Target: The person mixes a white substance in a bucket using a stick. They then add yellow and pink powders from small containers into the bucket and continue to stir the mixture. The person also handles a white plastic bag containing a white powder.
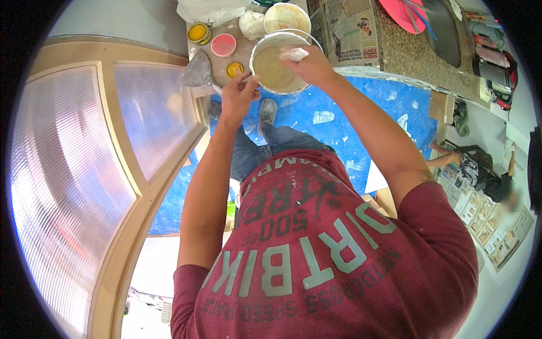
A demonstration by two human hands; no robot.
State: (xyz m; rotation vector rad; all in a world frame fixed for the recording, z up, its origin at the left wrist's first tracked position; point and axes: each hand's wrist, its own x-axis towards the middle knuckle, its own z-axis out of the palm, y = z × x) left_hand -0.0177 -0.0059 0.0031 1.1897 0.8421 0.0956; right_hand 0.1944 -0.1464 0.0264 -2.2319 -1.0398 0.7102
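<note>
A white bucket (261, 48) with a beige, pasty-looking inside stands at the counter's near edge, its handle behind it. My left hand (239, 97) is at the bucket's near left rim, with thumb and fingers closed on it. Over the bucket's right side, my right hand (314, 69) grips a small white piece, perhaps a crumpled rag (294, 54); its exact kind is unclear. Just left of the bucket sit a small open pot of yellow (234, 70), a tub with a pink top (223, 45) and a yellow-lidded can (199, 34).
A second white bucket (287, 18) stands behind, beside a whitish lump (252, 25). A grey cloth-like piece (196, 69) hangs at the counter's left edge. Newspaper (354, 34) covers part of the counter. A ribbed-glass door (73, 181) is at left. Another person (480, 169) is at far right.
</note>
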